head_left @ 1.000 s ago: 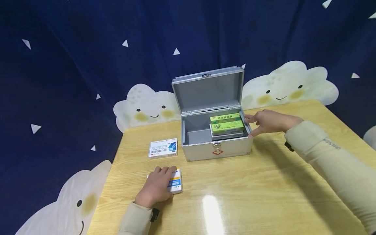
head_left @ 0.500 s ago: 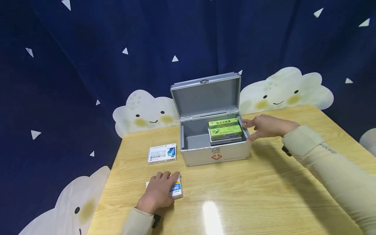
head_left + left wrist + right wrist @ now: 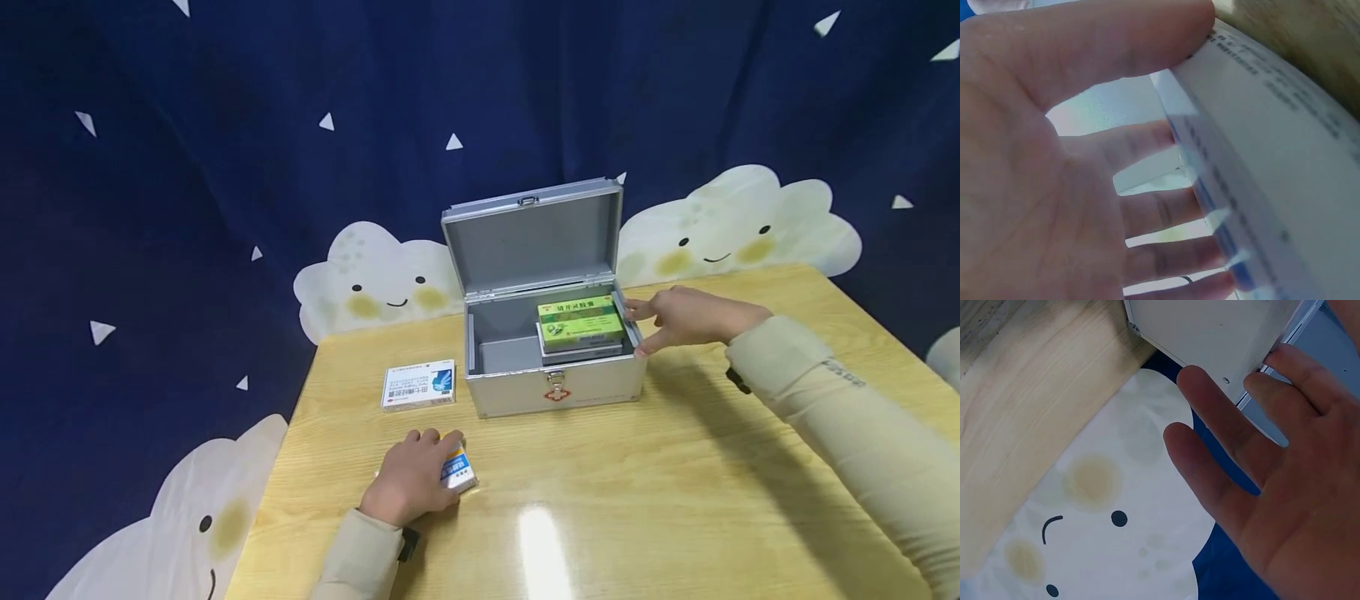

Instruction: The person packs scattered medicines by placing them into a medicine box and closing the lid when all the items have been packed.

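Note:
My left hand grips a small white medicine box with blue and yellow print, thumb on one side and fingers on the other. In the left wrist view the white side of this medicine box stands tilted beside the palm. My right hand touches the right rim of a silver first-aid case, its fingers fairly straight and spread in the right wrist view. The case's lid is raised. Inside, at the right, a green medicine box lies on top of a white box.
Another white medicine box with a blue picture lies left of the case on the wooden table. Behind the table hangs a dark blue curtain with white cloud and triangle patterns.
The medicine box in my left hand has turned and shifted slightly to the right with the hand. My right hand keeps its place on the case's rim. The head view has shifted a little.

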Tool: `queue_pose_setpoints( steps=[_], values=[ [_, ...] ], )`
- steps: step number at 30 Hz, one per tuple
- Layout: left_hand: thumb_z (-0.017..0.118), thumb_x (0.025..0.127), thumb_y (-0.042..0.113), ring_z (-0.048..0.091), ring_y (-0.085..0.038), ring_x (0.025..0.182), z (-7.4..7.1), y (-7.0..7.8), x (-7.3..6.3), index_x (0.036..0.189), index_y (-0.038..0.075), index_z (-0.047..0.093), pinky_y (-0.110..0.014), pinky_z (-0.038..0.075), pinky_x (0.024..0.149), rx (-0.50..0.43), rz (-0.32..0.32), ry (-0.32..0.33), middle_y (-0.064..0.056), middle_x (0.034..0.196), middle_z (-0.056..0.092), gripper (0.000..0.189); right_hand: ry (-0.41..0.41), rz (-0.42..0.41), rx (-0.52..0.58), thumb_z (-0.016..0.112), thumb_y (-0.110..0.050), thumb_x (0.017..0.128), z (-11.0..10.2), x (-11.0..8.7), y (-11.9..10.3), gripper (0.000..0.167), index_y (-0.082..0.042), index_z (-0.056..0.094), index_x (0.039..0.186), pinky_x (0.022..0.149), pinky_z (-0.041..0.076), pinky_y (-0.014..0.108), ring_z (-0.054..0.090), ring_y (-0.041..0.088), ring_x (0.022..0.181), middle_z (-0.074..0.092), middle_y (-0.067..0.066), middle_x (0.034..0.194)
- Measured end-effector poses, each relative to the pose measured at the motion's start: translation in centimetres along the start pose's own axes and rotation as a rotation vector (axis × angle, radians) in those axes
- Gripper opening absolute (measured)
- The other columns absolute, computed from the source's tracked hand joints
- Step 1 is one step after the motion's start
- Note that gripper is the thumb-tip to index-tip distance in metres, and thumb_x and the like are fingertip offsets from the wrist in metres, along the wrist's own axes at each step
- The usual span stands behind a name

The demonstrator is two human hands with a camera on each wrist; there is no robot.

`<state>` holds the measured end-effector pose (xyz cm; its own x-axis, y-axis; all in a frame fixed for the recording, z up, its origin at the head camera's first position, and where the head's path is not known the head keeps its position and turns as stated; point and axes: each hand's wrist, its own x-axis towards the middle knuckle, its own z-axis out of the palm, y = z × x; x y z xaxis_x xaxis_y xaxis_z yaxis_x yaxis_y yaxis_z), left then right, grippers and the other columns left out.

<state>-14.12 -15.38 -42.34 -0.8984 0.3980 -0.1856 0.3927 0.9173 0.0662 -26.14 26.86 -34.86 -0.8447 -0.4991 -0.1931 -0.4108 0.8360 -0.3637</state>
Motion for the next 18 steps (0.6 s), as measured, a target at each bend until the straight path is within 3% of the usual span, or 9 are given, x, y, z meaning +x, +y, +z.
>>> queue_pose_setpoints(
  steps=[4, 10, 18],
  values=[
    [0.078, 0.070, 0.035, 0.051, -0.027, 0.088, 0.3, -0.1, -0.2, 0.129, 0.024, 0.057, -0.044, 0.048, 0.068, 0.007, 0.014, 0.019, -0.011, 0.108, 0.062, 0.063, 0.003, -0.001, 0.025, 0.078, -0.046, 0.081, 0.6, 0.1, 0.1, 0.076, 0.001, 0.056, 0.137, 0.091, 0.056, 0.049, 0.070, 0.040, 0.104, 0.042, 0.019, 0.153],
    [0.080, 0.060, 0.032, 0.048, -0.023, 0.081, 1.1, -0.1, -0.6, 0.115, 0.024, 0.062, -0.041, 0.044, 0.059, -0.006, 0.017, 0.006, -0.007, 0.094, 0.059, 0.059, -0.046, -0.005, 0.034, 0.077, -0.050, 0.080, 1.6, 0.2, -0.1, 0.079, 0.001, 0.056, 0.137, 0.094, 0.055, 0.049, 0.069, 0.043, 0.107, 0.040, 0.020, 0.153],
    [0.080, 0.068, 0.041, 0.053, -0.023, 0.083, 0.4, 0.1, 0.4, 0.116, 0.026, 0.062, -0.042, 0.047, 0.060, 0.012, -0.020, 0.068, -0.008, 0.096, 0.061, 0.054, -0.007, 0.016, 0.006, 0.076, -0.051, 0.080, -0.1, -0.3, 0.0, 0.078, -0.001, 0.057, 0.137, 0.096, 0.054, 0.051, 0.070, 0.040, 0.106, 0.041, 0.018, 0.154]
  ],
)
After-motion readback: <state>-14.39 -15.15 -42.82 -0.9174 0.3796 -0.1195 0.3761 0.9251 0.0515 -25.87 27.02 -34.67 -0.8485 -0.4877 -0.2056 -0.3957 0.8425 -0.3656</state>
